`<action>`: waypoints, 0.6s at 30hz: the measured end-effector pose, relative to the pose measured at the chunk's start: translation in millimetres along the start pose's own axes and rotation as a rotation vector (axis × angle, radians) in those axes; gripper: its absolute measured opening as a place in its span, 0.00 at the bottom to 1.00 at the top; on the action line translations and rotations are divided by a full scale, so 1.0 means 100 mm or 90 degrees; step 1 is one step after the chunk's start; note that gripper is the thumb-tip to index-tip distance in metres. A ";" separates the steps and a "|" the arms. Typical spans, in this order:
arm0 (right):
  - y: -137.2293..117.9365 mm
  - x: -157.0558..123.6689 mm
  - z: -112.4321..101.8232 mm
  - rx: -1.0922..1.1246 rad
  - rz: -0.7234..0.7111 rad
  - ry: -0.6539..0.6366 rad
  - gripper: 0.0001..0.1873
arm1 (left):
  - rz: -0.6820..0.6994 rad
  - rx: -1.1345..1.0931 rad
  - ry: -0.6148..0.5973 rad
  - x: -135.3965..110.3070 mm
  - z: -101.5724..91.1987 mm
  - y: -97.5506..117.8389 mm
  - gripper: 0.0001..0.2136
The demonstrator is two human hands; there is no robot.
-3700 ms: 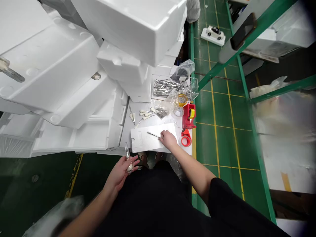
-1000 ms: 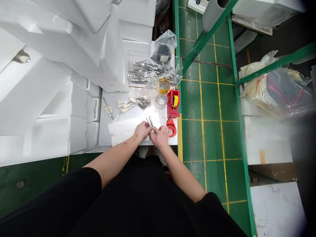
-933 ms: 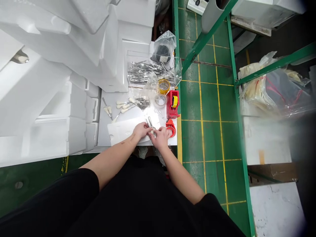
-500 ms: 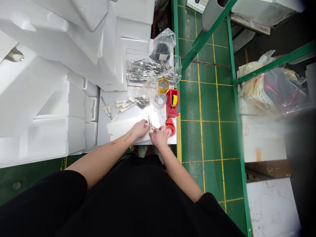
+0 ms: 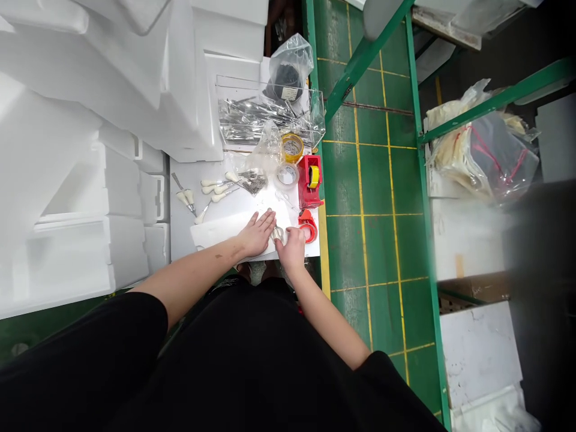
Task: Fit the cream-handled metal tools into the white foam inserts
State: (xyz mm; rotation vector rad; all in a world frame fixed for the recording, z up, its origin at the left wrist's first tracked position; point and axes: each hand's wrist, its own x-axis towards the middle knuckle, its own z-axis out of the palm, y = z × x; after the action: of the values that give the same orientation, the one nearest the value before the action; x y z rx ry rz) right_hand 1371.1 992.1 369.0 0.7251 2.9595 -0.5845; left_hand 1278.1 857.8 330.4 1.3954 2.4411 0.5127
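Note:
My left hand lies flat, fingers stretched out together, on a white foam sheet near the table's front edge. Just right of its fingertips is a small cream-and-metal utensil, partly covered by the hands. My right hand has its thumb and curled fingers at the utensil's near end. Beyond the hands lie several cream-handled utensils, their metal ends gathered in a pile. A smaller group of cream-handled utensils rests farther left.
A red tape dispenser sits beside my right hand, with a larger red dispenser behind it. Clear tape and yellow tape lie near a clear bin of metal pieces. White foam boxes stand left.
My left hand has gone from pinching at the utensil to lying flat with fingers stretched out. My right hand stays at the utensil. The view has shifted slightly.

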 end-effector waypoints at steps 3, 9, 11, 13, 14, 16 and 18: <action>0.06 -0.07 0.04 -0.047 -0.063 -0.011 0.13 | -0.022 0.009 -0.039 0.04 -0.01 0.02 0.33; 0.02 -0.14 0.08 -0.123 -0.049 -0.041 0.14 | 0.083 0.023 -0.058 0.00 -0.10 0.00 0.33; 0.09 -0.13 0.04 -0.099 -0.072 -0.047 0.13 | 0.122 0.020 -0.085 -0.04 -0.08 -0.02 0.34; 0.23 -0.05 -0.06 -0.049 -0.098 -0.022 0.14 | 0.112 0.023 -0.109 -0.05 -0.05 -0.04 0.34; 0.33 0.03 -0.14 -0.023 -0.090 0.007 0.15 | 0.106 0.027 -0.115 -0.05 -0.03 -0.04 0.34; 0.52 0.30 -0.34 0.029 -0.020 0.076 0.18 | 0.109 0.027 -0.122 -0.04 -0.01 -0.05 0.33; 0.67 0.69 -0.55 0.078 0.051 0.121 0.20 | 0.109 0.020 -0.124 -0.03 0.00 -0.06 0.33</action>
State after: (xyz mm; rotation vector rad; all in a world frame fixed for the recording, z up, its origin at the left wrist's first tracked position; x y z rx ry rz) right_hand 1342.5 1098.0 388.0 0.9559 3.0682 -0.7357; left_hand 1274.8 852.4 327.5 1.5956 2.1987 0.3580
